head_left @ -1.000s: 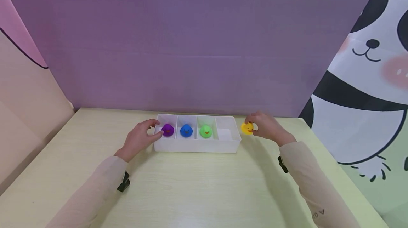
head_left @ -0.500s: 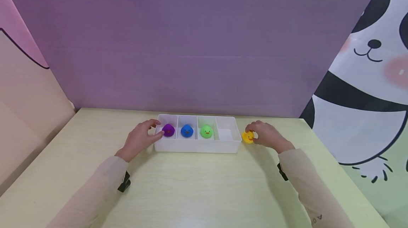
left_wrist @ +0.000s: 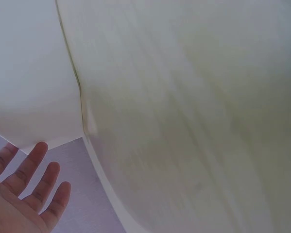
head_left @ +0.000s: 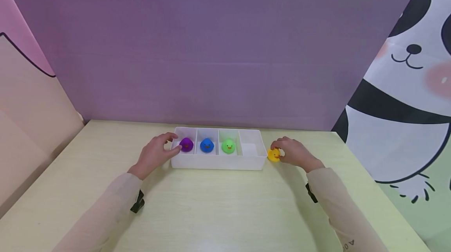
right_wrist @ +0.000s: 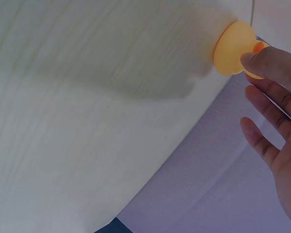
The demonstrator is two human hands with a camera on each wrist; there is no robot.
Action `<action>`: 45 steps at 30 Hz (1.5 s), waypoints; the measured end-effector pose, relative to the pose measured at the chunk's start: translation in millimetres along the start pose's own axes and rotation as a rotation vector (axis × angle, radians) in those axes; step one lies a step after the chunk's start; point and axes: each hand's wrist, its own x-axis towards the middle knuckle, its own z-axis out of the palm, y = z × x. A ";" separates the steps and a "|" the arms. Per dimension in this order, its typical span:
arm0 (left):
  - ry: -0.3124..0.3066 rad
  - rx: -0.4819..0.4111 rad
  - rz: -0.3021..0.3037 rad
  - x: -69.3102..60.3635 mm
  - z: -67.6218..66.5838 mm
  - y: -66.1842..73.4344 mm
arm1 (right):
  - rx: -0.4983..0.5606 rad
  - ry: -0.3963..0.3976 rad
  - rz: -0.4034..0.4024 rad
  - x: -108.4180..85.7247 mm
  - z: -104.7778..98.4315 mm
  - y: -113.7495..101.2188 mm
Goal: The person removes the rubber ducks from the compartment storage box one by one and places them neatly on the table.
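In the head view a white divided box [head_left: 218, 162] stands on the table. From left to right it holds a purple duck [head_left: 186, 144], a blue duck [head_left: 207, 145] and a green duck [head_left: 228, 146], one per compartment. My left hand [head_left: 153, 154] rests over the box's left end, thumb and index finger apart near the purple duck. Its other fingers [left_wrist: 55, 201] lie loosely extended in the left wrist view. Just off the box's right end, my right hand [head_left: 295, 152] pinches a yellow duck [right_wrist: 234, 48] between thumb and fingers, low at the table.
The light wooden table [head_left: 211, 209] reaches back to a purple backdrop [head_left: 211, 56]. A panda-printed panel [head_left: 398, 134] borders the right side, and a pale panel [head_left: 28, 138] borders the left. The box's rightmost compartment [head_left: 249, 148] has no duck.
My right hand has come toward me and slightly down with the yellow duck, alongside the box's right end. The left hand and the box stay almost where they were.
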 end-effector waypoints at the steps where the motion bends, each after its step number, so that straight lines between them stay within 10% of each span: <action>1: 0.000 0.000 0.003 -0.1 -0.1 0.1 | 0.000 0.001 -0.001 0.0 -0.5 -0.5; 45: 0.004 -0.004 0.001 0.1 0.4 -0.5 | -0.009 0.068 0.030 18.6 -35.1 -9.2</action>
